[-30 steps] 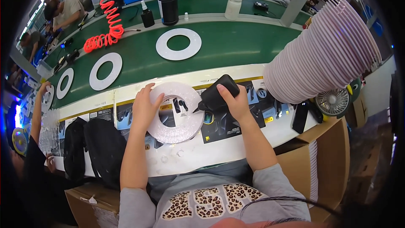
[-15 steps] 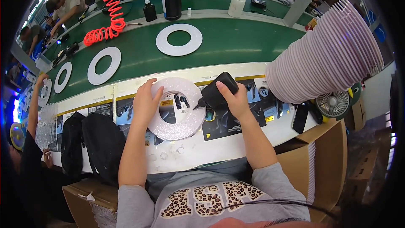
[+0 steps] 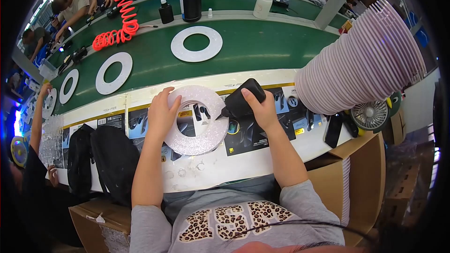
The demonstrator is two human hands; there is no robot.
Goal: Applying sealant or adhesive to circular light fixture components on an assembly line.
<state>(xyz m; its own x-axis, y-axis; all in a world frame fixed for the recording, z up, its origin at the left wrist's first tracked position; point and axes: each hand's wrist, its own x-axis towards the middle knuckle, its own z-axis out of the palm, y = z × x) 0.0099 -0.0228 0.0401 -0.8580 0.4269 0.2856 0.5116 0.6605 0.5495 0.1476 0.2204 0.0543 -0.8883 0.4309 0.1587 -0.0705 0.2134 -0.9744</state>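
Note:
A white glittery flat ring (image 3: pixel 201 145) lies on the work surface in front of me, seemingly with another under it. At its upper left, my left hand (image 3: pixel 162 112) grips the edge, thumb on the top face and fingers along the outside. My right hand (image 3: pixel 262 110) is wrapped round a black squeeze bottle (image 3: pixel 244 97), tilted with its narrow nozzle pointing down-left. The nozzle tip is at the ring's right part; whether it touches, or anything flows out, I cannot tell.
A tall leaning stack of rings (image 3: pixel 361 61) stands at right, beside a small fan (image 3: pixel 370 115) and a black phone (image 3: pixel 333 131). Single rings (image 3: pixel 114 86) lie on the green belt (image 3: pixel 253 47). A black bag (image 3: pixel 115 159) sits left; a co-worker's arm (image 3: pixel 37 122) reaches in.
The rings on the green belt have shifted slightly left. My right hand and the bottle have moved very little; my left hand stays put on the ring.

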